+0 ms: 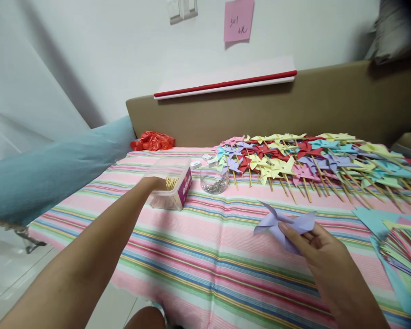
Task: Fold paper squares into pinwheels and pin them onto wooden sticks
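Observation:
A purple paper pinwheel is pinched at its centre by my right hand, above the striped cloth. It has no stick on it. My left hand reaches into a clear plastic box with a purple label. Thin wooden sticks show inside beside that hand. Its fingers are hidden, so whether they grip a stick does not show. Right of the box stands a round clear container of small silvery metal pieces.
Many finished pinwheels on sticks are piled at the back right. Coloured paper sheets lie at the right edge. A red plastic bag and small white objects sit farther back. The striped cloth covers the surface.

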### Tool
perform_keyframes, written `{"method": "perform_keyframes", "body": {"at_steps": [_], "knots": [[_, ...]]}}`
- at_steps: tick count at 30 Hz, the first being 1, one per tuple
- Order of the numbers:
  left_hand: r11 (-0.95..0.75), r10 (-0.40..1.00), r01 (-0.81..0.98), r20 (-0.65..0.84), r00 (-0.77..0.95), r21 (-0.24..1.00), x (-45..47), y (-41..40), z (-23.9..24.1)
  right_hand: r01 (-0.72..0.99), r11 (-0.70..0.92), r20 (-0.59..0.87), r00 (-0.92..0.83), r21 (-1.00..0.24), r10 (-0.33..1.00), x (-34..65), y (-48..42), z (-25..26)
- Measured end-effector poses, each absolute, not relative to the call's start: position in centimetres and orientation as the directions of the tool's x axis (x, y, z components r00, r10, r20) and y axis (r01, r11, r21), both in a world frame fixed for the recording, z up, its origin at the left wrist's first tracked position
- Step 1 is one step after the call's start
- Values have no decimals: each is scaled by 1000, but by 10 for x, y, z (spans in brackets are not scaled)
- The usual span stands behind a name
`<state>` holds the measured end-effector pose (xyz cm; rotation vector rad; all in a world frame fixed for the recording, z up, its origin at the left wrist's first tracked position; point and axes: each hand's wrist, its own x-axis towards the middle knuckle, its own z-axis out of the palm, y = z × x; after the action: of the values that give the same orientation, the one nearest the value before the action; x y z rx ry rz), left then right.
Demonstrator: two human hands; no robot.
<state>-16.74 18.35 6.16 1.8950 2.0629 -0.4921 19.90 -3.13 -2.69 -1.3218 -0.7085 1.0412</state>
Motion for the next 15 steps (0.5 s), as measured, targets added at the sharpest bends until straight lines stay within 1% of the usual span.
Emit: {"method": "perform_keyframes", "body": {"at_steps": [3,5,8,10,11,12,13,14,15], "knots": [[50,940,999,-337,-51,-11,-163,182,69,-240,-45,-141,399,-970,906,192,-29,-26],[42,972,999,-230,-41,-4,-156,181,85,-254,-45,-147,397,-966,906,189,-28,-26],[16,1000,1000,12,-17,20,-141,163,115,-258,-66,-165,384,-964,909,188,-26,-25],[-25,984,998,178,15,52,-127,131,129,-290,-62,-167,355,-955,920,189,-26,-22],[-70,964,994,264,44,89,-117,109,130,-320,-49,-159,326,-946,932,189,-27,-20],[-182,922,961,376,93,209,-107,85,126,-359,-33,-145,288,-933,947,189,-29,-18],[-299,897,895,417,146,331,-95,61,118,-403,-10,-120,248,-915,961,189,-30,-15],[-401,889,802,401,224,442,-84,39,107,-449,21,-86,215,-893,973,188,-32,-12],[-460,881,707,372,291,536,-72,19,93,-490,62,-37,189,-870,981,187,-34,-8]]}}
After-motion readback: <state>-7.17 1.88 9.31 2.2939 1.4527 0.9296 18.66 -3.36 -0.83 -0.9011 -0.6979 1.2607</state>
